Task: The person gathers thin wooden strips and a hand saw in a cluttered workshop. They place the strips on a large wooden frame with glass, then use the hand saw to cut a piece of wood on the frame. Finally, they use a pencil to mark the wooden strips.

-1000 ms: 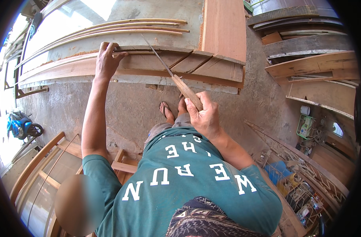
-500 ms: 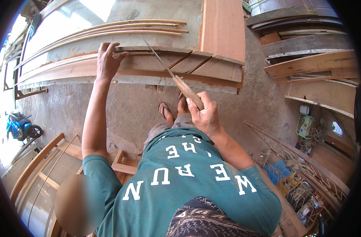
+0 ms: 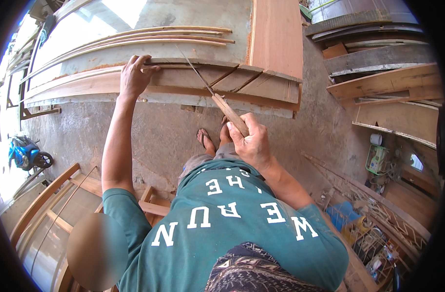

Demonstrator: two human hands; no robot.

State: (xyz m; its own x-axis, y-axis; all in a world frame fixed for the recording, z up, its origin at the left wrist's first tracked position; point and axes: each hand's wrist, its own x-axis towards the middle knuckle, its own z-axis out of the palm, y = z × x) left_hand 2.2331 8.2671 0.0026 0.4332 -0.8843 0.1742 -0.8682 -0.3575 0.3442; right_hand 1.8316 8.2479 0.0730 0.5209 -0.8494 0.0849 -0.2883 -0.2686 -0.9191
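Note:
My right hand (image 3: 253, 141) is closed round the wooden handle of a handsaw (image 3: 230, 114). Its thin blade, seen almost edge-on, slants up and left across a brown wooden board (image 3: 183, 77) at the near edge of the worktop. Two dark diagonal slots cross that board right of the blade. Farther left, my left hand (image 3: 133, 75) grips the same board's upper edge, thumb and fingers bent over it. Whether the blade's teeth sit in the wood cannot be made out.
Several thin wooden strips (image 3: 183, 36) lie on the worktop, beyond the board. A wide reddish plank (image 3: 277, 39) lies across its right end. Stacked boards (image 3: 378, 82) stand at the right. Behind me are a wooden frame (image 3: 42, 204) and a wire rack (image 3: 363, 233) of odds and ends.
The saw has shifted slightly along its slant, down toward me, with my right hand. My left hand keeps its hold on the board. The whole view has moved a little.

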